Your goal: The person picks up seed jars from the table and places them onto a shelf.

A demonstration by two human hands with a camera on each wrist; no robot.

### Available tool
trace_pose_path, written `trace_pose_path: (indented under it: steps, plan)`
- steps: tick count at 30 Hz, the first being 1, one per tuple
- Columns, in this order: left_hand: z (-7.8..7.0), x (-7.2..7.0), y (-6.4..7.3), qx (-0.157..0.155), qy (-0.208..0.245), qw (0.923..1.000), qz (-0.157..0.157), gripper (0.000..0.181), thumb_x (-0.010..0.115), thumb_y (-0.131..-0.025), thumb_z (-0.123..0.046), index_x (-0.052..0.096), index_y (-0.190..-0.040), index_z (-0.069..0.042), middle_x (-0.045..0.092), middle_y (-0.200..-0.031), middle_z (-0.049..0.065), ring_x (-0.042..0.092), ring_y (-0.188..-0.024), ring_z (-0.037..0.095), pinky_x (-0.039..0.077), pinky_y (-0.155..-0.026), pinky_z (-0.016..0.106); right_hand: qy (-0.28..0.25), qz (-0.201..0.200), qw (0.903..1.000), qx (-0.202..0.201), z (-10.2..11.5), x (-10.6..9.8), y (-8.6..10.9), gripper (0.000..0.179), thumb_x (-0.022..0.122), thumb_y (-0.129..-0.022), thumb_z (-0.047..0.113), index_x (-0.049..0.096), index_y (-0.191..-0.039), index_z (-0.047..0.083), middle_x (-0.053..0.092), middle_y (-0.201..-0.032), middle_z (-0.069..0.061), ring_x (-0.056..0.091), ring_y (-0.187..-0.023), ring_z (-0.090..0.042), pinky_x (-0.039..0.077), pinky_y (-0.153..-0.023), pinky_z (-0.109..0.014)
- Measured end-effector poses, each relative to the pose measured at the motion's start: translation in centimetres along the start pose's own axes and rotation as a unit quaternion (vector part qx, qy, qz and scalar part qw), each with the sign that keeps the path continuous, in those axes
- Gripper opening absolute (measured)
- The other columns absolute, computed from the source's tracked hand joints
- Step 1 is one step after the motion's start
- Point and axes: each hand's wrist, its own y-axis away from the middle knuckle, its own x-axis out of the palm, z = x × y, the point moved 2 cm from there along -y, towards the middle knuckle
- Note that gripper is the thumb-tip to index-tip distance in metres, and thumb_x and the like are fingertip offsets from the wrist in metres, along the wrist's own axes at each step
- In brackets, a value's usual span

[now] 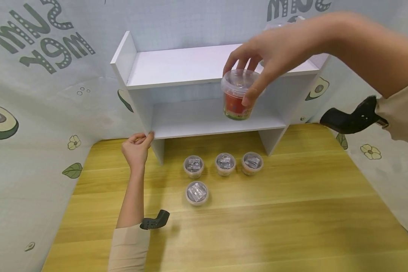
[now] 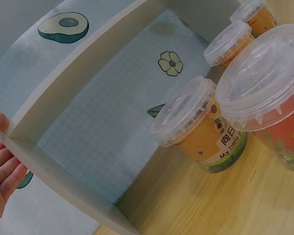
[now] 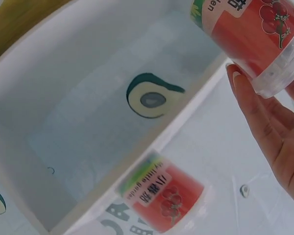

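Note:
My right hand (image 1: 272, 53) holds a clear-lidded plastic cup (image 1: 236, 104) with a red label in front of the white shelf unit. In the right wrist view, the fingers lie along the lid end of this cup (image 3: 255, 39), and the label shows small red fruits. A second red-labelled cup (image 3: 161, 193) stands on the top shelf, mostly hidden behind my right hand in the head view. My left hand (image 1: 137, 149) grips the left side of the shelf unit (image 1: 190, 132) at its lower board, thumb on one face and fingers on the other.
Several lidded cups stand on the wooden table (image 1: 292, 211): one nearer cup (image 1: 197, 193) and a row of a left cup (image 1: 193, 166), a middle cup (image 1: 225, 164) and a right cup (image 1: 252, 163) by the unit's foot. A patterned sheet (image 1: 37, 151) hangs behind.

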Motion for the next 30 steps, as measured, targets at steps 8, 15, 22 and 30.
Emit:
trace_pose_path:
  steps: [8,15,22,30]
  plan:
    - [0.0,0.0,0.1,0.001,0.008,1.0,-0.006,0.023,0.081,-0.069,-0.02,0.065,-0.07,-0.003,0.063,-0.058,-0.012,0.065,-0.055,0.008,0.052,-0.051,0.016,-0.007,-0.037,0.9986,0.038,-3.1,-2.7,-2.2,0.096,0.072,-0.061,0.065,0.029,-0.14,0.031,0.043,-0.133,-0.008,0.052,-0.106,-0.029,0.056,-0.074,-0.043]
    - [-0.2,0.2,0.2,-0.001,0.003,1.0,-0.004,0.027,0.08,-0.07,-0.021,0.066,-0.074,0.001,0.062,-0.057,-0.014,0.063,-0.052,0.003,0.052,-0.051,0.016,0.007,-0.085,0.995,0.051,-5.8,-4.3,-4.4,0.101,0.074,-0.061,0.061,0.028,-0.143,0.025,0.045,-0.131,-0.014,0.051,-0.106,-0.032,0.052,-0.077,-0.052]
    - [-0.2,0.3,0.5,-0.003,0.002,1.0,-0.005,0.026,0.08,-0.07,-0.02,0.066,-0.075,0.001,0.061,-0.057,-0.014,0.063,-0.053,0.004,0.052,-0.051,0.016,0.003,-0.089,0.994,0.063,-6.6,-4.9,-5.4,0.101,0.074,-0.063,0.06,0.027,-0.144,0.022,0.044,-0.131,-0.018,0.053,-0.103,-0.03,0.056,-0.073,-0.041]
    - [-0.2,0.4,0.6,0.007,-0.007,0.9999,-0.012,0.029,0.079,-0.071,-0.02,0.069,-0.08,0.005,0.06,-0.056,-0.016,0.062,-0.051,0.004,0.051,-0.051,0.015,0.005,-0.085,0.9937,0.073,-5.1,-4.9,-5.1,0.097,0.072,-0.07,0.056,0.024,-0.146,0.017,0.041,-0.133,-0.021,0.053,-0.102,-0.032,0.053,-0.079,-0.046]
